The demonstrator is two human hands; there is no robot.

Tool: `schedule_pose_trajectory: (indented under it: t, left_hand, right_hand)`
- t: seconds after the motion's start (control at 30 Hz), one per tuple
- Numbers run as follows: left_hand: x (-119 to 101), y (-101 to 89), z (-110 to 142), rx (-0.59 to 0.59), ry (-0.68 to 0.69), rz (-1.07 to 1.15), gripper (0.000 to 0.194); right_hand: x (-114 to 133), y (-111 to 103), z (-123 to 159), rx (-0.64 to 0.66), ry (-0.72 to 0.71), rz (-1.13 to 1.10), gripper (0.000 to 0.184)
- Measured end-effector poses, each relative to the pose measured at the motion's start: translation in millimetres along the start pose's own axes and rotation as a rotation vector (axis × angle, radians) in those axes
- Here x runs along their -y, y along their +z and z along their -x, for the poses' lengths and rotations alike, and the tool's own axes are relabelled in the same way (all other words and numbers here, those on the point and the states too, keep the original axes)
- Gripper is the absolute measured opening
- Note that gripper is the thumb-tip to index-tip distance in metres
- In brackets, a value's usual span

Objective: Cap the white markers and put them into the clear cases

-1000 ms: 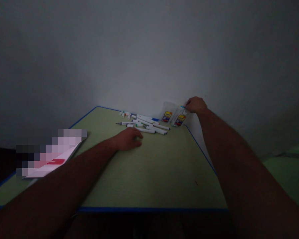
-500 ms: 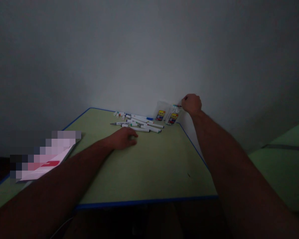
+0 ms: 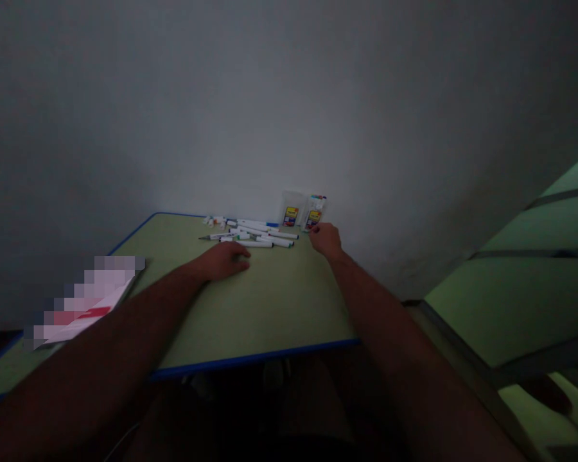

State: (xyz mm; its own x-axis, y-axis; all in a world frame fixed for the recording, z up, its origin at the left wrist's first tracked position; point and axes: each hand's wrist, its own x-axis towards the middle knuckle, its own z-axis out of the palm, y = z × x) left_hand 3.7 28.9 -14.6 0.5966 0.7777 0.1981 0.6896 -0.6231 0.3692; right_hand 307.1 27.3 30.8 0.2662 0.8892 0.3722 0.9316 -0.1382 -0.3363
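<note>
L hand (image 3: 224, 260) rests on table (image 3: 279, 295), half open, thumb & fingers apart, nothing seen in it; it's just in front of the loose pens (image 3: 256, 244). R hand (image 3: 326, 240): fingers curled, thumb near them, in front of the base of the pen tub (image 3: 315, 206). Can't tell if it grips anything or touches the tub; too dark & small.

Change: 1 s ago R hand was up at the pen tub's mouth, 0.5 s ago just off it; now it's down low, clear of the mouth. L hand approx. same spot by the pens. Head view has swung right too. So nothing's going in or out of the tub at this pt; coloured tops show at its rim, w/ a good no. of pens loose on the table, so prob. only part done.

Other tub (image 3: 293, 200) stands just beside, see-through, same sort of label. Caps (image 3: 216, 222) lie at pens' far L end. Further out: booklet (image 3: 96, 313), partly pixelated, by L forearm; wall (image 3: 270, 115) behind; green panels (image 3: 486, 308) far R.
</note>
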Motion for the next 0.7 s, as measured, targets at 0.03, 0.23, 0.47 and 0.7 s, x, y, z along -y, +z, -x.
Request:
schedule_pose_trajectory:
  t: [0.03,0.23,0.47,0.7]
  left_hand:
    - [-1,-1.0,1,-0.001,-0.012,0.007,0.049]
    - [-3,-2.8,2,-0.006,-0.015,0.003,0.048]
    - [3,1.2,-1,-0.023,0.020,-0.002,0.043]
    - [7,3.5,-2,-0.030,0.040,0.008,0.041]
  right_hand:
    - [2,4,5,0.020,-0.010,0.002,0.020]
    - [6,-10,-9,-0.064,-0.024,-0.001,0.022]
    - [-14,-60,-78,-0.218,0.048,-0.049,0.020]
    - [19,-16,-68,-0.179,-0.031,-0.225,0.018]
